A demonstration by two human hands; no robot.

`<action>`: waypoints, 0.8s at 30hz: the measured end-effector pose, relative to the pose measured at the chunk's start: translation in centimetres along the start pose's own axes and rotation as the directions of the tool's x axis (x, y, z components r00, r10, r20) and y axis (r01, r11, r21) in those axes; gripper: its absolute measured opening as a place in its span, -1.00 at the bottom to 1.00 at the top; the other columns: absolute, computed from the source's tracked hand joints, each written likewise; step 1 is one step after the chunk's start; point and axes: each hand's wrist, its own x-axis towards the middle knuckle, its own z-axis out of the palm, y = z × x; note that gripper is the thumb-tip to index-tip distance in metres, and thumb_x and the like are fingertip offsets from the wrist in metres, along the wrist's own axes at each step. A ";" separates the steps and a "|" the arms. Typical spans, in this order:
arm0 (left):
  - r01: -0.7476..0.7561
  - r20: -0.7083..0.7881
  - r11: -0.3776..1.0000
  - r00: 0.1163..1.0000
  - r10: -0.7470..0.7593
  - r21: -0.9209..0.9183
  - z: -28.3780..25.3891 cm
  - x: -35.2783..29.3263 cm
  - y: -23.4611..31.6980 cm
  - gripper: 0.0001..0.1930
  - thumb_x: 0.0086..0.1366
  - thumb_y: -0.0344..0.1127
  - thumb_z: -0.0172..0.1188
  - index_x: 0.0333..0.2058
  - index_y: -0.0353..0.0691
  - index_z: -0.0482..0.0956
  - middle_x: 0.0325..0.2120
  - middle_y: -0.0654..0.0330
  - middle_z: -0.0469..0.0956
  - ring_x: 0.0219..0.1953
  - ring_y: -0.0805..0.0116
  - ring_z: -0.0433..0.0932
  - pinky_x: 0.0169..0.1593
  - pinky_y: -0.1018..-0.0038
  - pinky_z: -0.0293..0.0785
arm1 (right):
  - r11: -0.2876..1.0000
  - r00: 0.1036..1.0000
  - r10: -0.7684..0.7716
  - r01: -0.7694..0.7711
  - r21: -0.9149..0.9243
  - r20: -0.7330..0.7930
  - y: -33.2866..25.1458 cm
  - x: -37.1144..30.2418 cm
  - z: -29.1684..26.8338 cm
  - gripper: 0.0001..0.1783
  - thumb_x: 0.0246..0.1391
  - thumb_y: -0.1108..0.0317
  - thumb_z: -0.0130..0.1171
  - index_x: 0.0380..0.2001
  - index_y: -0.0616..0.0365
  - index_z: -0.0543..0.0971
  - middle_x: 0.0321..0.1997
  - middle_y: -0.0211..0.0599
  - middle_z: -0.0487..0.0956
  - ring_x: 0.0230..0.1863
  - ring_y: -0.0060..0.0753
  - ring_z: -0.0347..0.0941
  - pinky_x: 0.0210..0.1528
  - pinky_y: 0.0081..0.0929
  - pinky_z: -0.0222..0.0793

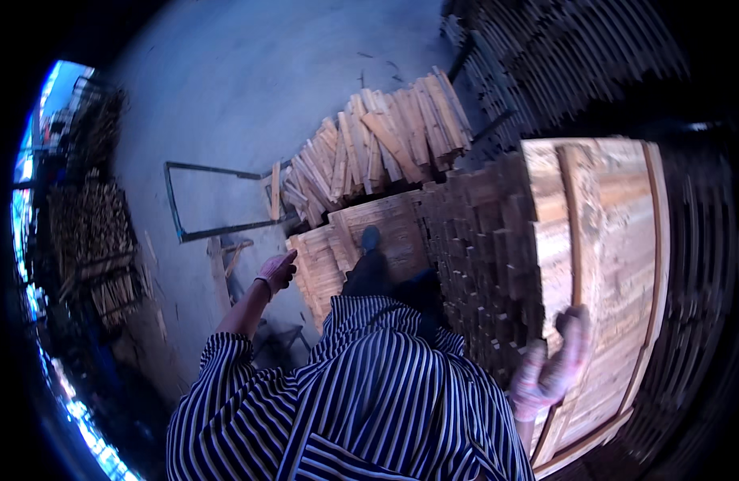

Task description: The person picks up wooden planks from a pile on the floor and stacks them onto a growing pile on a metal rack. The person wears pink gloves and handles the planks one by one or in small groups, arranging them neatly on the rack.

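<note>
Wooden panel (pixel 616 240) sits right of the striped shirt (pixel 385 385). Right of the shirt, the right hand (pixel 550 369), thumb wide from fingers, overlaps it. Above-left of the shirt, the left hand (pixel 278 272): finger spread I cannot tell.

Two gloved hands (pixel 279 271) (pixel 552 365) — one shoe (pixel 371 238), one metal frame (pixel 174 203), one shirt (pixel 393 377).

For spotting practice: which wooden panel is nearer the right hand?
The right panel, overlapped by the right hand; the other panel shows around the shoe.
</note>
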 end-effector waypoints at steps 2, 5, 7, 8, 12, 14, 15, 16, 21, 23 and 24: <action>0.147 0.048 0.962 0.989 -0.140 -0.230 -3.0 0.2 -2.6 -0.59 0.49 0.10 -0.02 -0.55 0.17 0.21 -0.73 0.50 0.07 -0.76 0.52 0.01 -0.64 0.48 -0.11 | 0.989 0.972 -0.137 0.146 -0.036 0.190 0.3 2.2 4.4 -0.52 0.17 0.44 0.24 0.18 0.25 0.53 0.22 0.16 0.50 0.18 0.16 0.52 0.20 -0.14 0.51; 0.194 0.093 0.919 0.981 -0.172 -0.343 -5.5 0.3 -6.4 -0.60 0.47 0.11 0.03 -0.55 0.20 0.23 -0.74 0.52 0.08 -0.76 0.54 0.00 -0.64 0.49 -0.10 | 0.995 0.951 -0.073 0.089 -0.038 0.300 2.2 3.2 10.8 -0.52 0.04 0.54 0.28 0.10 0.21 0.60 0.14 0.03 0.59 0.12 0.07 0.57 0.19 -0.20 0.51; 0.149 0.036 0.902 0.988 -0.148 -0.406 -5.9 0.1 -8.8 -0.69 0.41 0.10 0.15 -0.39 0.13 0.32 -0.69 0.51 0.13 -0.71 0.58 0.04 -0.62 0.52 -0.08 | 0.999 0.953 -0.033 0.034 0.003 0.300 4.6 3.0 13.9 -0.52 0.07 0.56 0.25 0.11 0.18 0.60 0.15 -0.05 0.60 0.15 -0.02 0.56 0.22 -0.23 0.49; 0.147 -0.007 0.892 0.986 -0.166 -0.428 -5.8 0.0 -10.1 -0.69 0.39 0.11 0.18 -0.36 0.13 0.33 -0.68 0.50 0.15 -0.70 0.58 0.06 -0.61 0.53 -0.07 | 1.000 0.945 0.006 -0.001 -0.015 0.328 5.2 2.9 15.2 -0.53 0.09 0.55 0.25 0.12 0.17 0.60 0.15 -0.07 0.60 0.16 -0.03 0.56 0.23 -0.24 0.49; 0.148 -0.123 0.880 0.967 -0.225 -0.451 -4.3 -0.5 -14.0 -0.65 0.33 0.15 0.26 -0.20 0.07 0.43 -0.52 0.39 0.35 -0.57 0.50 0.29 -0.53 0.49 0.16 | 0.996 0.933 0.059 -0.031 -0.084 0.354 7.8 2.4 18.4 -0.53 0.12 0.52 0.27 0.14 0.14 0.59 0.16 -0.13 0.59 0.16 -0.08 0.56 0.24 -0.27 0.49; 0.155 -0.135 0.868 0.960 -0.245 -0.472 -3.0 -1.0 -16.8 -0.54 0.31 0.19 0.27 -0.05 0.00 0.44 -0.31 0.23 0.45 -0.35 0.33 0.42 -0.34 0.36 0.30 | 0.968 0.925 -0.032 0.122 -0.218 0.378 7.9 2.4 18.9 -0.54 0.12 0.46 0.30 0.13 0.09 0.59 0.18 -0.17 0.58 0.13 -0.10 0.57 0.15 -0.27 0.55; 0.156 -0.126 0.856 0.961 -0.248 -0.493 -2.3 -1.6 -18.3 -0.44 0.30 0.20 0.27 0.06 -0.05 0.42 -0.15 0.12 0.46 -0.20 0.21 0.44 -0.19 0.26 0.35 | 0.946 0.924 -0.073 0.184 -0.268 0.377 7.7 2.3 19.1 -0.54 0.12 0.44 0.30 0.13 0.06 0.59 0.18 -0.19 0.58 0.12 -0.10 0.58 0.11 -0.27 0.57; 0.149 -0.121 0.845 0.962 -0.243 -0.514 -1.6 -1.8 -19.5 -0.35 0.29 0.22 0.27 0.16 -0.10 0.40 0.00 0.02 0.47 -0.04 0.08 0.47 -0.04 0.15 0.39 | 0.912 0.911 -0.118 0.257 -0.321 0.395 8.5 2.0 19.4 -0.52 0.10 0.39 0.33 0.13 0.01 0.58 0.18 -0.20 0.57 0.08 -0.09 0.59 0.04 -0.26 0.60; 0.228 0.035 0.791 0.967 -0.254 -0.567 2.6 -6.7 -24.2 -0.66 0.40 0.03 0.23 -0.10 -0.07 0.46 -0.49 0.41 0.44 -0.53 0.54 0.39 -0.48 0.53 0.29 | 0.808 0.870 -0.076 0.339 -0.481 0.487 8.8 1.5 20.2 -0.47 0.08 0.28 0.35 0.15 -0.04 0.53 0.24 -0.20 0.51 0.12 -0.07 0.54 0.03 -0.21 0.59; 0.246 0.035 0.768 0.959 -0.280 -0.591 3.8 -9.1 -23.2 -0.81 0.44 -0.10 0.20 -0.23 0.00 0.41 -0.63 0.56 0.17 -0.68 0.69 0.09 -0.62 0.62 -0.05 | 0.786 0.861 -0.054 0.349 -0.509 0.506 8.8 1.4 20.1 -0.47 0.09 0.27 0.34 0.16 -0.05 0.52 0.27 -0.18 0.48 0.14 -0.04 0.52 0.03 -0.19 0.58; 0.252 0.026 0.765 0.955 -0.295 -0.593 3.7 -9.5 -23.6 -0.82 0.44 -0.11 0.20 -0.23 0.00 0.42 -0.63 0.56 0.17 -0.68 0.69 0.10 -0.63 0.62 -0.05 | 0.778 0.857 -0.050 0.355 -0.519 0.513 8.8 1.3 20.1 -0.47 0.10 0.26 0.33 0.17 -0.06 0.51 0.28 -0.17 0.47 0.15 -0.03 0.52 0.04 -0.18 0.58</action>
